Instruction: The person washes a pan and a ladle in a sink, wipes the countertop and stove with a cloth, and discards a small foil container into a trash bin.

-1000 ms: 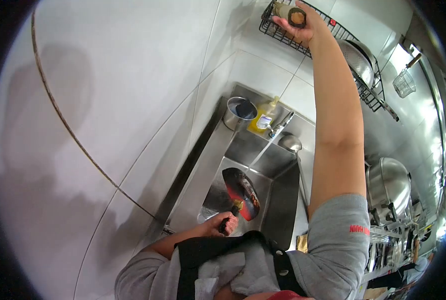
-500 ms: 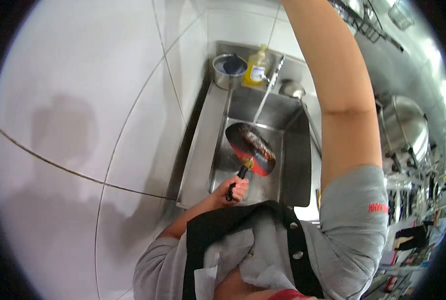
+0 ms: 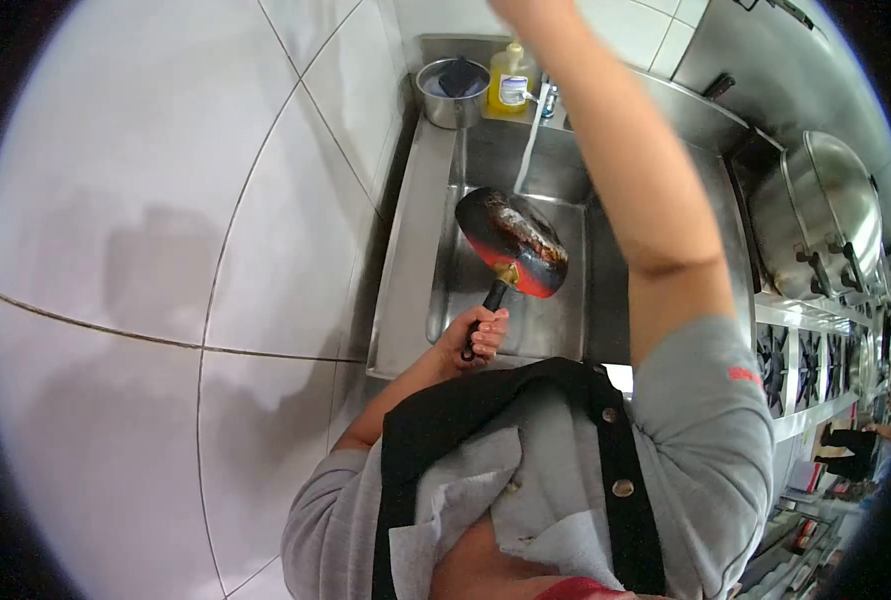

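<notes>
White tiles (image 3: 116, 230) flank a steel sink (image 3: 556, 335). Over its basin, the left hand (image 3: 486, 334) has its fingers closed round the handle of a tilted, scorched red-and-black pan (image 3: 514, 240), near running water (image 3: 529, 150). The right hand (image 3: 528, 8) is blurred and cut off above; its grip cannot be told.

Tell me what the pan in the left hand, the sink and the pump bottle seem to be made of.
Pan: metal, probably, painted red and black, with scorch-like patches; its matte black handle looks like plastic.
Sink: likely stainless steel, grey with soft reflections.
Pump bottle: probably clear plastic, since yellow shows through.
</notes>
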The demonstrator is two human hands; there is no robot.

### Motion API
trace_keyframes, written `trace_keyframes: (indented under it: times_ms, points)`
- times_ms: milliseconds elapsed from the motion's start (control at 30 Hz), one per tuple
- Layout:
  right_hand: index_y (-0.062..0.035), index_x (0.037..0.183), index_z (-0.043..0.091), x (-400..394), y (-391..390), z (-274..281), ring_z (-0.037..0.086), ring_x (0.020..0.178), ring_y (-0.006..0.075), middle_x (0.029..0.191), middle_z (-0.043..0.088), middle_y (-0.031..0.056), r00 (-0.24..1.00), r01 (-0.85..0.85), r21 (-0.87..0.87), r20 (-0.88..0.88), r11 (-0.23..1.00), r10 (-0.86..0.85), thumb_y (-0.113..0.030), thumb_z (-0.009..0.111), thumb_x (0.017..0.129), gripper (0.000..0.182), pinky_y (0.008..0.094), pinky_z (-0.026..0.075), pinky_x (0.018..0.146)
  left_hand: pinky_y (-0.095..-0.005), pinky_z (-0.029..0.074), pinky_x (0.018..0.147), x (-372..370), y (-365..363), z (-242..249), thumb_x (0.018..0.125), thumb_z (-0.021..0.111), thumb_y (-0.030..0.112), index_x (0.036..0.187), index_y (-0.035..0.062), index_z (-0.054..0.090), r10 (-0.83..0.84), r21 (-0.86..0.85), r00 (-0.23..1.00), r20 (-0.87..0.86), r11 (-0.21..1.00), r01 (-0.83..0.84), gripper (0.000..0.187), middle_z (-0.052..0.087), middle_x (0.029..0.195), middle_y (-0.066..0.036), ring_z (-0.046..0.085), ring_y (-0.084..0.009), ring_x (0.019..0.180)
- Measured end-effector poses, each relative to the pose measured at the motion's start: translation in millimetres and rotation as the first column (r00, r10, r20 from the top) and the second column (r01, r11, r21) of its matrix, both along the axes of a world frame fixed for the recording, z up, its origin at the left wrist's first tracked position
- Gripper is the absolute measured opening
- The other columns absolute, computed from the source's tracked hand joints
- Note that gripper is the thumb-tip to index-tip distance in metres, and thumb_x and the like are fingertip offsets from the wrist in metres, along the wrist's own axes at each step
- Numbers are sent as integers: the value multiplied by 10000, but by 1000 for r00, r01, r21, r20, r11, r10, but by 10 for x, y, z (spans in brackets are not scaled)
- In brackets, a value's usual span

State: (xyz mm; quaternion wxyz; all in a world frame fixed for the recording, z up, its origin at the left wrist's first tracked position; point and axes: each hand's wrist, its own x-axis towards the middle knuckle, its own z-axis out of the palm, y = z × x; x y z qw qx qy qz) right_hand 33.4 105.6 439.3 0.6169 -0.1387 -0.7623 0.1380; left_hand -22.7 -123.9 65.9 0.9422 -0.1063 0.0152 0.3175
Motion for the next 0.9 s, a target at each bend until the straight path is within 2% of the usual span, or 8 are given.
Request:
trace_keyframes:
  times_ms: [67,167,200,333,533,633,767,900]
  points:
    - [-11,1244,440,147,-252,-960,584,884,258,1127,539,156,984,173,11,-54,985,-172,-200,627,832,490,352,471,789,-214,384,389,-31,19,15,834,495,92,884,94,467,9,21,1000,-22,1000,-9,56,426,608,34,417,-60,428]
    - [5,1171,491,586,-476,-2283,540,1037,344,1104,541,210,941,125,-210,336,970,-48,-118,600,840,369,384,447,886,-215,381,388,-17,9,68,832,490,93,882,85,474,41,7,999,-20,999,-41,53,425,606,36,409,-56,418]
    - [-2,1151,508,771,-577,-2597,550,1013,352,1068,554,209,950,166,-426,310,889,-28,-105,582,846,330,384,452,878,-214,379,389,13,22,85,833,489,94,868,86,469,47,-9,999,-3,999,-47,41,421,603,36,407,-55,420]
    - [-1,1114,532,1473,-758,-3564,556,999,350,1063,563,203,956,277,-685,265,674,-124,-92,563,841,289,387,451,871,-213,367,389,113,46,86,843,477,103,808,92,441,33,-25,999,15,999,-33,51,399,595,34,398,-53,430]
    - [-2,1106,543,1939,-1224,-3522,529,1050,338,1095,553,189,885,450,-601,400,660,-239,-69,549,816,297,386,419,923,-215,341,375,-3,233,406,862,452,119,780,79,428,-48,-84,974,-223,996,29,95,381,578,23,385,-64,422]
    - [-28,1122,531,2162,-1389,-3312,514,1060,345,1085,551,168,866,473,-544,433,693,-251,-87,552,818,311,425,393,950,-221,320,333,-19,99,474,857,436,97,892,37,441,-100,-36,993,-56,995,98,69,395,575,6,376,-80,394]
    - [-113,1181,496,2650,-1696,-3145,489,1103,311,1120,531,116,575,774,-224,639,592,-510,-133,574,811,379,535,319,992,-233,335,321,73,-81,580,838,434,72,975,35,415,-232,43,965,123,973,229,143,411,585,-14,398,-95,389]
    - [-133,1236,465,3065,-2031,-3068,432,1191,316,1225,481,114,223,965,-65,719,255,-658,-250,614,807,469,573,277,1016,-226,349,356,74,-247,788,804,501,75,971,45,408,-186,225,921,-343,936,273,193,423,577,-35,408,-106,395]
